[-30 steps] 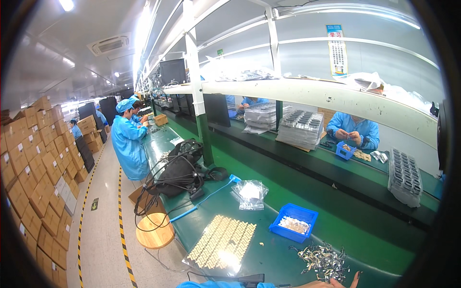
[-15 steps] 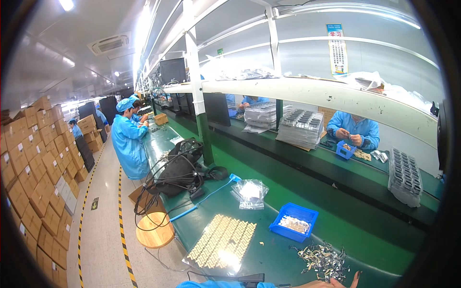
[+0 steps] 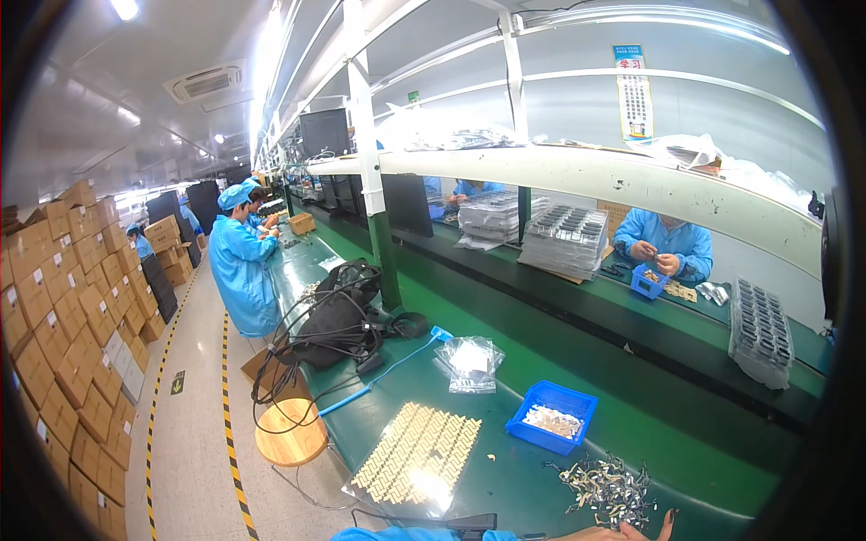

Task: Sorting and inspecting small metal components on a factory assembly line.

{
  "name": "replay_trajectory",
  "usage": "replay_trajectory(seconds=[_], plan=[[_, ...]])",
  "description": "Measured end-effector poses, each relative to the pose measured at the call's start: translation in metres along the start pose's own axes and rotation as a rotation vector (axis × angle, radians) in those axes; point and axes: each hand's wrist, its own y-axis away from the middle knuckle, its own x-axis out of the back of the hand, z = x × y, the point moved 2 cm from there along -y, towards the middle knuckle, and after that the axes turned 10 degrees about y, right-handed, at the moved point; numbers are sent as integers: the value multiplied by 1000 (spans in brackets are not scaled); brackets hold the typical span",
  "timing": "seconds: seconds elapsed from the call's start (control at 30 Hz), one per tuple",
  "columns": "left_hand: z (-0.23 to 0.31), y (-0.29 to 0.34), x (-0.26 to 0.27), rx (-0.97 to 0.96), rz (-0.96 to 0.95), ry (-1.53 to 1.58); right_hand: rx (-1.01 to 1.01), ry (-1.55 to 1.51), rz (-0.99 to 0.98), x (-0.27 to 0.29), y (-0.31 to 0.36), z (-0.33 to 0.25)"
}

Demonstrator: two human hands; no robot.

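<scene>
At the lower edge my left hand (image 3: 600, 534) reaches in from the left, touching the near side of a loose pile of small black, white and silver parts with short leads (image 3: 606, 490). Most of its fingers are cut off by the picture's edge. Just right of it, one raised finger with a dark nail (image 3: 668, 523) shows, seemingly of my right hand; the rest is out of the picture. What either hand holds is hidden. Behind the pile stands a blue plastic bin (image 3: 553, 394) with small whitish pieces (image 3: 552, 421). A sheet of pale yellow pieces in slanting rows (image 3: 417, 451) lies to the left.
Clear plastic bags (image 3: 470, 363), a blue strap (image 3: 388, 374) and a black bag with cables (image 3: 338, 320) lie on the green bench. A wooden stool (image 3: 290, 433) stands left. Opposite, a co-worker in blue (image 3: 667, 243) handles small parts near stacked trays (image 3: 566, 236). Cartons (image 3: 72, 352) line the aisle.
My hands stay almost in place at the pile. The co-worker's hands opposite shift very slightly.
</scene>
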Motion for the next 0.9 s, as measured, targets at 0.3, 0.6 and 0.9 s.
replay_trajectory(seconds=[0.3, 0.6, 0.9], plan=[[1, -2, 1, -1, -4, 1, -1, -44, -1, 0, 0, 3], [-2, 0, 0, -29, 8, 9, -28, -33, -9, 0, 1, 3], [-1, 0, 0, -23, 12, 26, -5, 19, -17, 2, 2, 8]])
